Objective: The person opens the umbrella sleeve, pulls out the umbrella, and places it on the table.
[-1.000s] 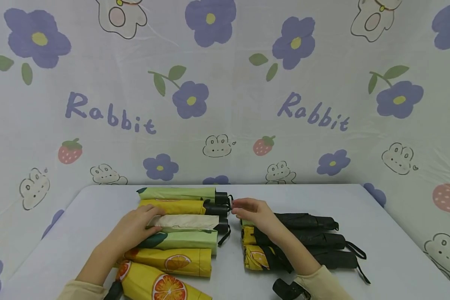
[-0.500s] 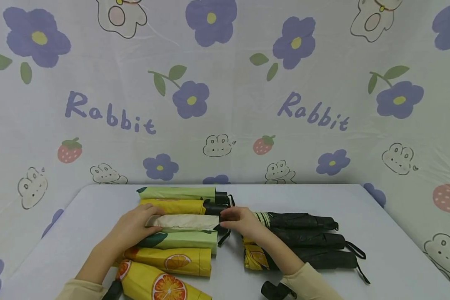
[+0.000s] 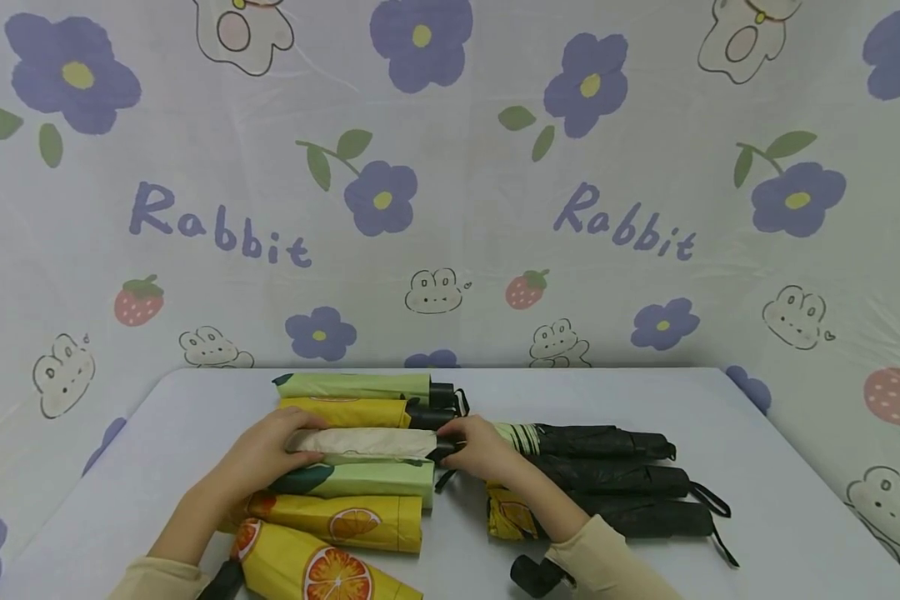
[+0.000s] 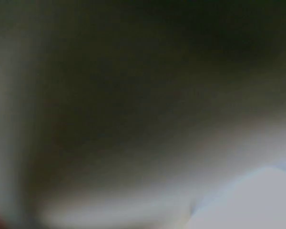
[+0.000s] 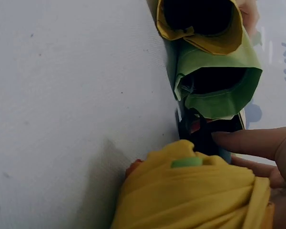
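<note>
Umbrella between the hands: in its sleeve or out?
In. In the head view, only its black handle sticks out of the cream sleeve, at the right hand.

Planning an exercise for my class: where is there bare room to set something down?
Free: the white table left of the left forearm, beyond the dark umbrellas to the far edge, and to their right. Crowded: the left row of bundles, lying close together, with the left hand on the pale bundle and the right hand at its black handle.
</note>
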### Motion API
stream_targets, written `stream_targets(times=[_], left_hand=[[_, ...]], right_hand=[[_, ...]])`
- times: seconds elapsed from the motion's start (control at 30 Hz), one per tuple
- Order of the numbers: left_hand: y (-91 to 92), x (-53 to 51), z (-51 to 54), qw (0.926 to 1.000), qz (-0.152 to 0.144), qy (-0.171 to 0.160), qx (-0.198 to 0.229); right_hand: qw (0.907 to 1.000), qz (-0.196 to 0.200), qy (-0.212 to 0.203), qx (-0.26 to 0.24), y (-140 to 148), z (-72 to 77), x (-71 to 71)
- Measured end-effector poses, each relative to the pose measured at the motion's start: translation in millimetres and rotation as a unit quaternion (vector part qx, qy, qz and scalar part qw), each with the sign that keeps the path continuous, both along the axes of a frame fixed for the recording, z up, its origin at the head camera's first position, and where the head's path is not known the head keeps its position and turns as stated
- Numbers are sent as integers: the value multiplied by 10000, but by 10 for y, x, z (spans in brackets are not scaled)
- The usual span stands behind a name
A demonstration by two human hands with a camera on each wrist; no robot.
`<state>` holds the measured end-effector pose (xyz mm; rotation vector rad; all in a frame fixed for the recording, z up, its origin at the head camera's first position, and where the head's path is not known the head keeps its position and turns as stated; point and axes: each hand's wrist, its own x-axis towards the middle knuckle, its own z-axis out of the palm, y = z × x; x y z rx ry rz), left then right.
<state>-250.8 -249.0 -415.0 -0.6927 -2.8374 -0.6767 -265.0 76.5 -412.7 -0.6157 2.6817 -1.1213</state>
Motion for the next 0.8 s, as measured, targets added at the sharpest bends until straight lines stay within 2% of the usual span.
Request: stream_targets(times=[0.17,0.43,0.8], left_hand=[[-32,-23,-18,9996,-115,-39,272],[-39,-40,-42,9995,-76,-46,300],[-55,-46,-30,9993,-86,-165,313]], right_hand=[[9992,-92,373,82,-34,-27,11],[9973,-225,691,76,-41,-64,20],[9977,74,356,-574,17,-4,41]])
